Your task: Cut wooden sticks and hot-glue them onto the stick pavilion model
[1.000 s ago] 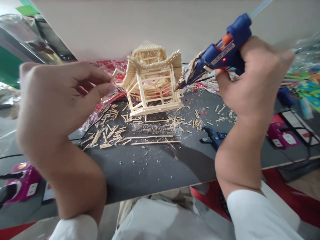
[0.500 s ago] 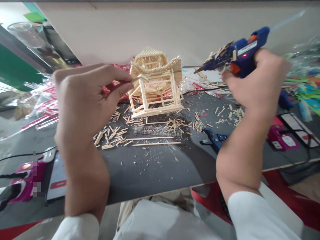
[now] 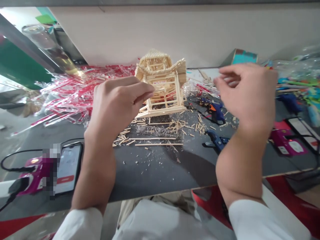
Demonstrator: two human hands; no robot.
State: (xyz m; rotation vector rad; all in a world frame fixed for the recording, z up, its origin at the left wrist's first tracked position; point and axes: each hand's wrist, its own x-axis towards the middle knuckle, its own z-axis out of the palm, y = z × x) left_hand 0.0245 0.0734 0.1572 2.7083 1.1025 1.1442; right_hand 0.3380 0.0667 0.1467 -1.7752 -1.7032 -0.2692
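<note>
My left hand point(image 3: 117, 103) is in a pinch at the front left of a small house model point(image 3: 163, 108) built from thin wooden sticks. The small wooden stick in this pinch is hidden behind the fingers. My right hand point(image 3: 247, 90) hovers to the right of the model with thumb and fingers apart and nothing in them. Below it, a blue glue gun point(image 3: 218, 112) lies on the dark table point(image 3: 155, 173). Blue-handled cutters point(image 3: 217, 141) rest in front of the glue gun, near my right forearm.
Cut stick pieces point(image 3: 180, 126), a clear ruler point(image 3: 160, 131) and two longer sticks point(image 3: 158, 144) lie before the model. Red and clear plastic strips point(image 3: 72, 90) pile up at left. A phone point(image 3: 68, 168) and magenta power sockets point(image 3: 287, 142) with cables flank the work area.
My right hand has let go of the glue gun, which now lies on the table. My left hand has moved right with the small stick, up to the front of the house model.
</note>
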